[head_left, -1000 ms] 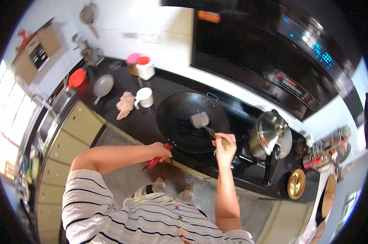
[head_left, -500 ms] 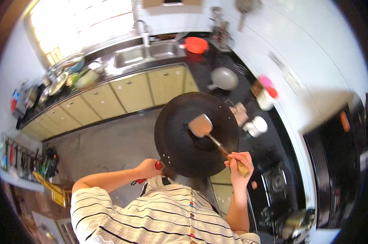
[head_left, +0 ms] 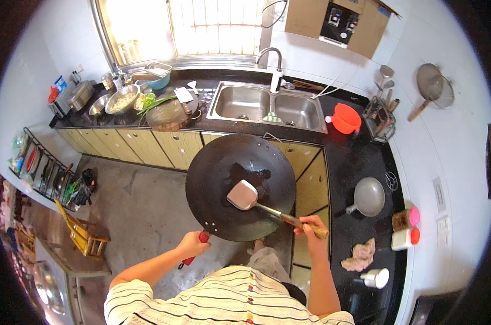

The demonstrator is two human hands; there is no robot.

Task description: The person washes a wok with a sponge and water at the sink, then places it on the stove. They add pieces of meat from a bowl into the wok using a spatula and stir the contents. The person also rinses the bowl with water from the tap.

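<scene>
My left hand [head_left: 193,245] is closed round the red handle of a large black wok [head_left: 213,179], holding it up in front of my body above the floor. A dark wet patch shows in the wok's middle. In my right hand [head_left: 312,228] is a spatula [head_left: 243,195], gripped by its wooden handle. Its broad metal blade lies over the inside of the wok; whether it touches the surface I cannot tell. The wok's far rim reaches close to the front of the counter by the sink [head_left: 214,111].
A red plastic basin [head_left: 345,118] stands right of the sink. Along the right counter are a grey pan [head_left: 369,196], two lidded jars [head_left: 405,238], a crumpled cloth [head_left: 359,255] and a white cup [head_left: 376,278]. Left of the sink lie a round chopping board [head_left: 167,115] and bowls of food [head_left: 122,99]. A yellow chair [head_left: 85,233] stands left.
The view has turned right-to-left, toward the sink and window. I have carried the wok and spatula away from the stove side, toward the sink. Both hands keep their grips.
</scene>
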